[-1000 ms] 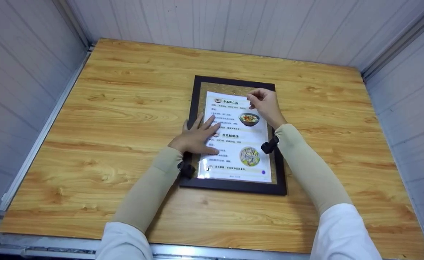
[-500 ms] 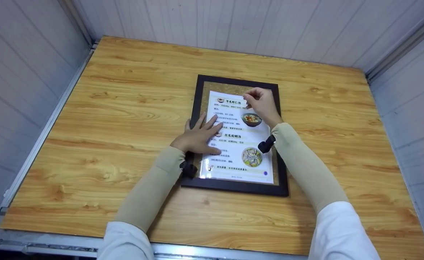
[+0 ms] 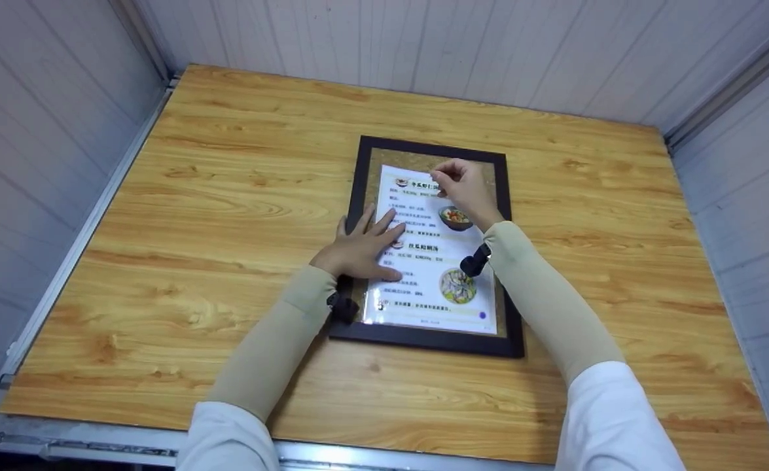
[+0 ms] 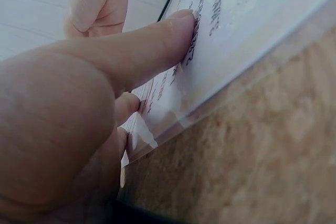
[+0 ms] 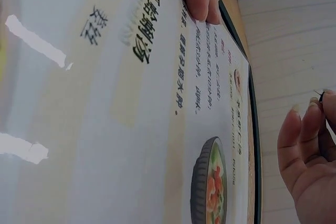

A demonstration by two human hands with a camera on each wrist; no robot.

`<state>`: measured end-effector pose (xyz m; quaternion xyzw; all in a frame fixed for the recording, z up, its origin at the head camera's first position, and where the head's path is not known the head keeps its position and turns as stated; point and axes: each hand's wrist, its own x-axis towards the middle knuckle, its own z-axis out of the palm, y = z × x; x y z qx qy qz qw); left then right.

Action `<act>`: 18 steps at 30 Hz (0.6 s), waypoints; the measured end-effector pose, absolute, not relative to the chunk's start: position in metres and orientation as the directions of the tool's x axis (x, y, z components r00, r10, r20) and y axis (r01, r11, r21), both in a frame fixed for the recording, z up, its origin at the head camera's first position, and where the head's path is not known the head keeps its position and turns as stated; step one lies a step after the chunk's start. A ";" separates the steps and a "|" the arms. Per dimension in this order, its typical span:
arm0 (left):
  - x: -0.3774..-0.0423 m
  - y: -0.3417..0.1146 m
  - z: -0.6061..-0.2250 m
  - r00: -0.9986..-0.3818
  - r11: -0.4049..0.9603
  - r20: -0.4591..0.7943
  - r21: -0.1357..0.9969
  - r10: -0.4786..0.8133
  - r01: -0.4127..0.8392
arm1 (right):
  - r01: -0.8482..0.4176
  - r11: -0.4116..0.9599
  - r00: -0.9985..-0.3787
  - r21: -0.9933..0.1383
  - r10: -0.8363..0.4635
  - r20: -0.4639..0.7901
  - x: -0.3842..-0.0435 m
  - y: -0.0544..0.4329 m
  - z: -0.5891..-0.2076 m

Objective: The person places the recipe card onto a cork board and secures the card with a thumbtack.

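A laminated recipe sheet [image 3: 417, 311] lies on a cork board [image 3: 397, 157] with a dark frame. My left hand [image 3: 357, 254] rests on the sheet's left side with fingers spread, its thumb [image 4: 181, 27] touching the printed text in the left wrist view. Over the sheet's upper right part, my right hand [image 3: 469, 190] pinches a small black pushpin [image 5: 322, 96] between thumb and fingertips. Its thin needle sticks out in the right wrist view. From the head view the pin is too small to make out.
The board lies on a wood-grain table [image 3: 227, 229]. Pale panel walls [image 3: 423, 46] stand behind it and at both sides. A metal rail [image 3: 96, 445] runs along the table's front edge.
My right hand has moved a little left over the top of the sheet, still pinching the pushpin. The left hand stays on the sheet. The head view has shifted slightly.
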<state>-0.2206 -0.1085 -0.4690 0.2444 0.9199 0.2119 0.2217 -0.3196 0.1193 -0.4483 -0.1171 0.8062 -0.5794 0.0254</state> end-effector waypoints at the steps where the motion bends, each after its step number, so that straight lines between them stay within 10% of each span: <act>1: -0.221 -0.109 -0.469 -0.783 0.791 -0.304 0.498 0.542 0.354 | -0.161 0.301 -0.970 -0.940 -0.223 0.094 -0.320 0.118 -0.449; 18: -0.220 -0.109 -0.469 -0.784 0.789 -0.301 0.501 0.543 0.355 | -0.193 0.280 -0.957 -0.940 -0.266 0.117 -0.321 0.098 -0.451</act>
